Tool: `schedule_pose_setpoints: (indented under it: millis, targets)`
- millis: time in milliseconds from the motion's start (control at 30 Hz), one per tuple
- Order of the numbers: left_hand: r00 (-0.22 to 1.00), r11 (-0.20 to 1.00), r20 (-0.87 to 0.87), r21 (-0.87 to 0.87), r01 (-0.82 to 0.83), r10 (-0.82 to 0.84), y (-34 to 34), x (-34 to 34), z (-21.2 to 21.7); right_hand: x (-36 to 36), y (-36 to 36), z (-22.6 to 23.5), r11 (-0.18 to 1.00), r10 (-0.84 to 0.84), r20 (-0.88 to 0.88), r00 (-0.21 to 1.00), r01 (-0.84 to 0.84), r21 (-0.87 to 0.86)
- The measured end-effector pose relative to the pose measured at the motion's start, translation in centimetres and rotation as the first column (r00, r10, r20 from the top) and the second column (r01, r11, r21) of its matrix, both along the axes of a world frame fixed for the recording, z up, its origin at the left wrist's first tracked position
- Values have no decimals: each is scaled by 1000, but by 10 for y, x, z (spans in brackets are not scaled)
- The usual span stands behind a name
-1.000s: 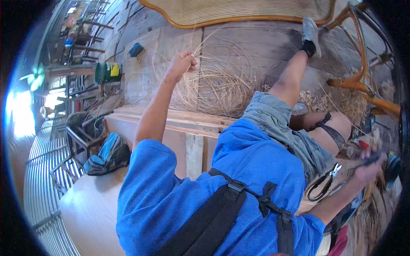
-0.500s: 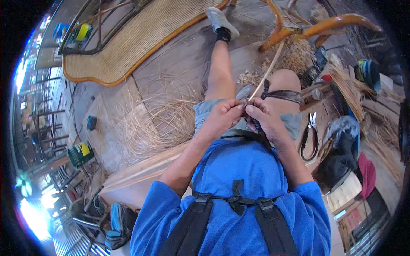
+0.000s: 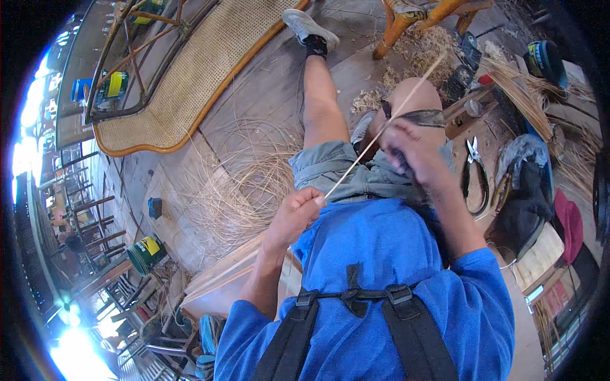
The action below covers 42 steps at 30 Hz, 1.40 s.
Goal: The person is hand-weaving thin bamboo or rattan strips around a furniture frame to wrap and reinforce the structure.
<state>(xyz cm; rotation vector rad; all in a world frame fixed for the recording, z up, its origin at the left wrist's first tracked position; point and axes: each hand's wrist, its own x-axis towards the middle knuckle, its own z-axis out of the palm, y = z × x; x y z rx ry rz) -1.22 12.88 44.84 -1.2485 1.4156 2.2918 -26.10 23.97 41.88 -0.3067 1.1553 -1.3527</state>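
A long, pale rattan strip (image 3: 359, 157) slants across my lap, from my left hand up past my bent right knee. Its near end is pinched in the closed fingers of my left hand (image 3: 300, 213), just above the left side of my waist. My right hand (image 3: 413, 152) is beside the strip over my right thigh, smeared by motion. Something dark shows against its palm, but I cannot make out what it is or whether the fingers grip it. A dark band (image 3: 424, 118) wraps my right knee.
Loose rattan strands (image 3: 248, 184) lie tangled on the floor at left, below a woven cane panel (image 3: 184, 76). Pruning shears (image 3: 475, 171) lie at right, near a maroon cloth (image 3: 569, 222) and split strips (image 3: 521, 105). A curved wooden frame (image 3: 397, 28) stands ahead; shavings surround it.
My hands have parted: the left drew back toward my waist with the strip's end, while the right moved slightly right and up. The strip's far end now shows beyond my knee.
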Motion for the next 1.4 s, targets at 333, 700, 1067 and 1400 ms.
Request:
schedule_pose_setpoints:
  millis: [333,700,1067,1400]
  targets:
    - [979,889,-175,-457,17,-109,19,-152,-32,-78,47,32,847,-484,-564,669,520,-110]
    - [980,827,-162,-563,2,-112,22,-168,-58,-32,19,4,850,488,-865,121,163,502]
    - [867,945,385,48,324,-316,-6,80,0,-38,17,-3,839,503,-858,106,178,514]
    - [905,426,172,-837,343,-389,-14,-113,-2,-27,14,8,854,488,-867,99,153,498]
